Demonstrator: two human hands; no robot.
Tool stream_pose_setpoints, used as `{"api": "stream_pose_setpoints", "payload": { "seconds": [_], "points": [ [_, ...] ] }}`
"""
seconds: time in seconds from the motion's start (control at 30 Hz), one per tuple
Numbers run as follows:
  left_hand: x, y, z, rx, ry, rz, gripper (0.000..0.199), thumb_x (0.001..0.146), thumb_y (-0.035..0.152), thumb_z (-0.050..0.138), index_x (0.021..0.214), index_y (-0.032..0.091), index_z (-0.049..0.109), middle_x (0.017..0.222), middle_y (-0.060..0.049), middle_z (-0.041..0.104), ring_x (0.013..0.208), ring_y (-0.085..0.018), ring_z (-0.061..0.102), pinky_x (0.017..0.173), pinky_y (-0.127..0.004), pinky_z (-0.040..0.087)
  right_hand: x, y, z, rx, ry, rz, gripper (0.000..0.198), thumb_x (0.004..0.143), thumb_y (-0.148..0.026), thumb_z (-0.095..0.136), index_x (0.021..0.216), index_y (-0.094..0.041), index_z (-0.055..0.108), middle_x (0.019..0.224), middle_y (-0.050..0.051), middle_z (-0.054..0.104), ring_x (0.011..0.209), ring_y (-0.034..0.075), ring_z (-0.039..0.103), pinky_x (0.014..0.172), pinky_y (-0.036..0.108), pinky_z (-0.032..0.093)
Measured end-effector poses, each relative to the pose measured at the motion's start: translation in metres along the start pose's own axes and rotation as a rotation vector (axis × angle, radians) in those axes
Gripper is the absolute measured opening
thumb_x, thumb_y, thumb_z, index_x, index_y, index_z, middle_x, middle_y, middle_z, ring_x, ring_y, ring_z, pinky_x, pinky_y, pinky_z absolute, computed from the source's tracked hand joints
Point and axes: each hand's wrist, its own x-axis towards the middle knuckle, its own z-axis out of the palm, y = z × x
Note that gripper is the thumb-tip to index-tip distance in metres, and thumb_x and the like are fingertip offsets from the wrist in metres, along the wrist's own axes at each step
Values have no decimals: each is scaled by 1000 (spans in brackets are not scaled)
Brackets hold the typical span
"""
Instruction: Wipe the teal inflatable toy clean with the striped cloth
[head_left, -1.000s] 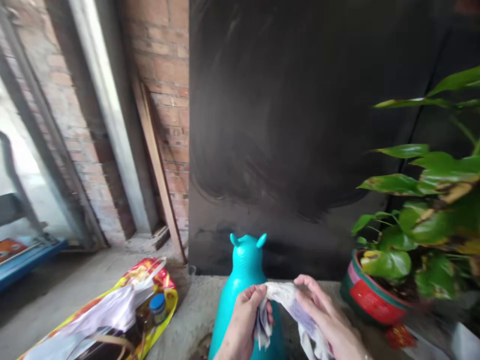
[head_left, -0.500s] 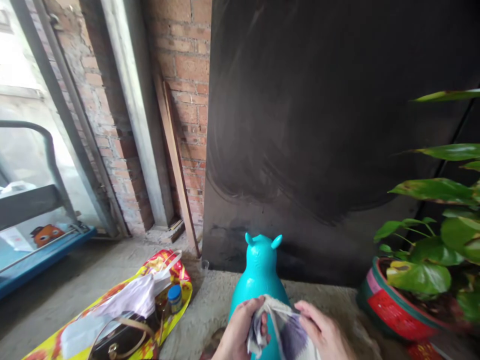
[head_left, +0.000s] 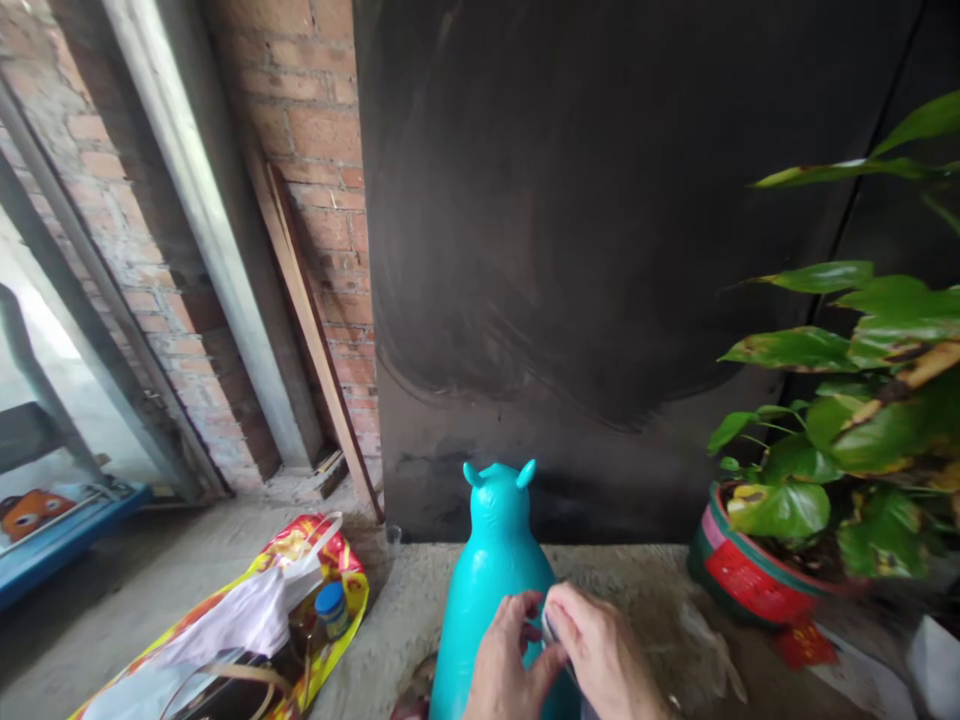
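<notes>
My left hand (head_left: 516, 655) and my right hand (head_left: 596, 640) meet in front of a turquoise inflatable animal (head_left: 487, 590) with two small ears. Both sets of fingers are closed together around a whitish and purple cloth (head_left: 551, 632). Only a sliver of the cloth shows between them; the rest is hidden by the hands. The animal's head faces a large dark board, and its lower body runs out of the bottom of the view. Whether the hands touch the animal I cannot tell.
A yellow and red bag (head_left: 349, 610) with a blue-lidded jar (head_left: 331, 608) and white cloth lies left. A potted plant (head_left: 750, 570) stands right, near scattered papers (head_left: 855, 672). The dark board (head_left: 562, 250) leans behind; a blue trolley (head_left: 75, 530) is far left.
My hands have come together, and the cloth stretched between them is now bunched up and mostly hidden. The view has turned to the right.
</notes>
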Motion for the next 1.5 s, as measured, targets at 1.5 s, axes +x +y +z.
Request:
{"api": "stream_pose_setpoints", "payload": {
  "seconds": [1.5],
  "points": [
    [44,-31,-110,683,-175,-49,17,75,36,58,71,23,67,74,2,66,74,-15,61,70,-24,45,-3,76,-1,-512,11,-1,44,87,-9,26,83,-29,66,93,2,68,93,20,59,83,37,38]
  ]
}}
